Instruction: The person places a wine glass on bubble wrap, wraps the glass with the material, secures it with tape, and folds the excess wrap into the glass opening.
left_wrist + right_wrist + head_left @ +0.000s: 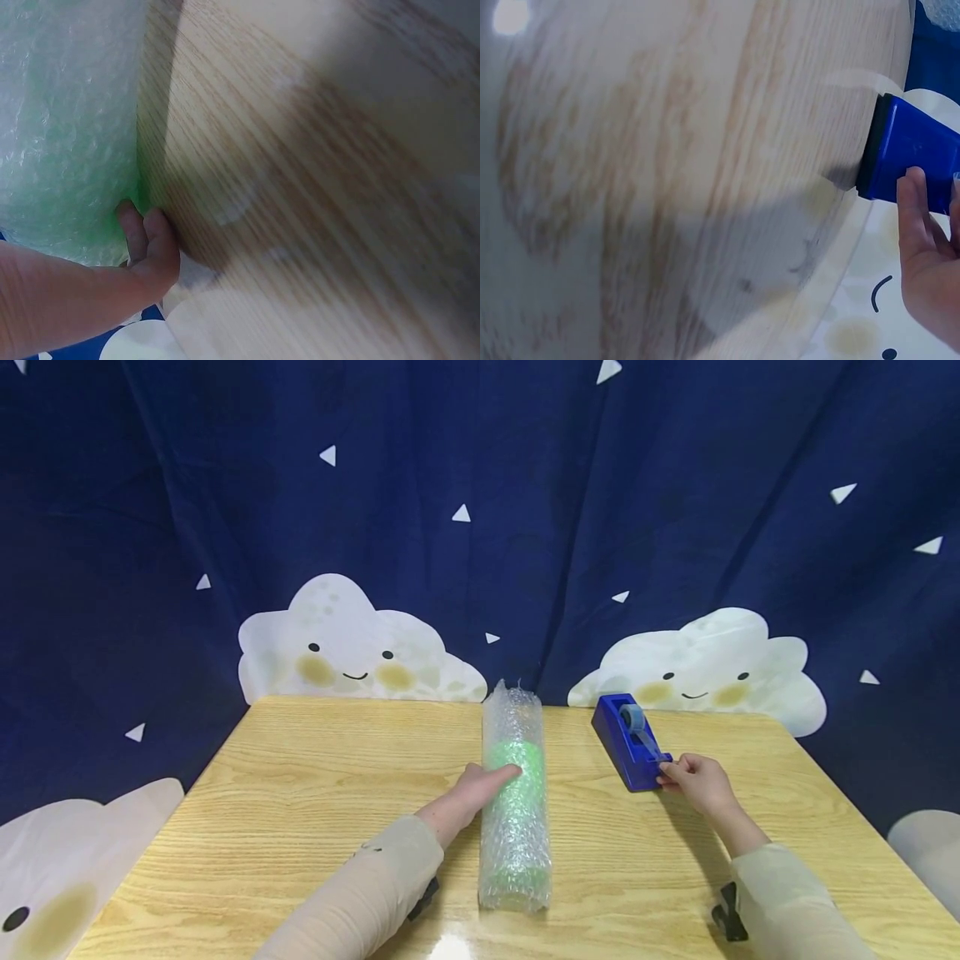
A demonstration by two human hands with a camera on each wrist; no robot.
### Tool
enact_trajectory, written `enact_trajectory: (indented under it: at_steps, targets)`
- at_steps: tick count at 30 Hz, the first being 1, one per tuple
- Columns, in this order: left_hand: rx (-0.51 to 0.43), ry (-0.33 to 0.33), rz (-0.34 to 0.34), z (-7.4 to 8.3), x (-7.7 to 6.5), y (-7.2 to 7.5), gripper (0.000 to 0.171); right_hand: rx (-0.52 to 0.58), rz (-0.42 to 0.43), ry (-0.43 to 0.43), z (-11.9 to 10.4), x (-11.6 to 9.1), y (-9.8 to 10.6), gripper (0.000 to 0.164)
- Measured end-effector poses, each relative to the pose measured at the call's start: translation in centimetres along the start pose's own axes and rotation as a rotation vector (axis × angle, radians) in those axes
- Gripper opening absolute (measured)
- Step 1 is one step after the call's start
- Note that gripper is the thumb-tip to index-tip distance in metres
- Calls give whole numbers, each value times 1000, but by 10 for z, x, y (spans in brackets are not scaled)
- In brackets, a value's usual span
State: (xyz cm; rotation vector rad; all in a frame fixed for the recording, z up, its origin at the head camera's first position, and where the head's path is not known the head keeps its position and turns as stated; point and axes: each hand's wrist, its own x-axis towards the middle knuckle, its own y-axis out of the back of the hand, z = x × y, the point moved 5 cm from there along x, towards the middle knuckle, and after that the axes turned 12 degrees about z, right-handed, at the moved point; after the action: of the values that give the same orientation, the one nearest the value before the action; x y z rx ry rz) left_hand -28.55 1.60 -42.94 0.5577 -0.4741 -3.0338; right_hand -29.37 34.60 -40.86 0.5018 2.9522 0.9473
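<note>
A long bundle in clear bubble wrap [516,843], green showing through it, lies lengthwise on the table. My left hand [474,789] grips it from its left side, thumb across the top. In the left wrist view, fingers [159,251] bend against the side of the wrap [67,127]. To the right stands a blue tape dispenser [639,777] with a roll of clear tape [632,718]. At the dispenser's front edge my right hand [703,783] pinches the tape's end. The right wrist view shows fingers [913,217] beside the dispenser's blue side [911,146].
The wooden table [360,760] carries the bundle and the dispenser. Behind its far edge hangs a dark blue curtain [405,460] with white clouds and triangles. The bundle's far end reaches that edge.
</note>
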Motion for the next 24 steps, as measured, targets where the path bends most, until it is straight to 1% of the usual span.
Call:
enact_trajectory:
  at_steps: [15,24]
  targets:
    - [-3,-5,0,0,0,0,101,-76,5,57,-2,2,0,34]
    - [3,6,1,1,0,0,101,-96,-20,102,-7,1,2,35]
